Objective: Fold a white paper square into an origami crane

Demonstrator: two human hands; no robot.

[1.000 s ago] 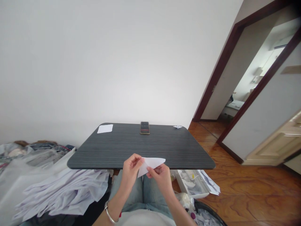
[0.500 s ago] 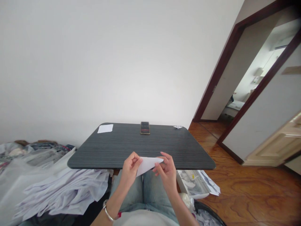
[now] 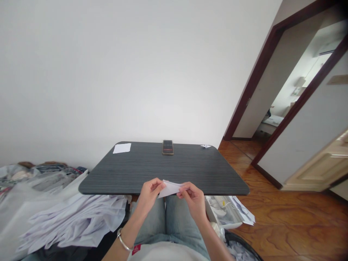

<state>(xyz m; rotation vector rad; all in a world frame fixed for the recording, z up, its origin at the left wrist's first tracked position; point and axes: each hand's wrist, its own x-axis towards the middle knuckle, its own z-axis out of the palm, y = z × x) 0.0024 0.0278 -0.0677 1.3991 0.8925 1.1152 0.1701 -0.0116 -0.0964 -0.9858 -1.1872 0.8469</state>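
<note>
Left hand (image 3: 149, 194) and right hand (image 3: 193, 197) each pinch an end of a folded white paper (image 3: 170, 188); fingertips closed on its creased edges; dark wood-grain table (image 3: 163, 168) just beyond.

Soft, even daylight fills the room, brightest on the wall (image 3: 136, 65) above the left grip (image 3: 149, 194) and right grip (image 3: 193, 200) and in the washed-out doorway (image 3: 299, 83) up to their right. The counter (image 3: 163, 168) beyond them is evenly lit; the paper (image 3: 170, 188) they pinch looks slightly soft. Lines bow toward the frame edges; the top right corner darkens.
</note>
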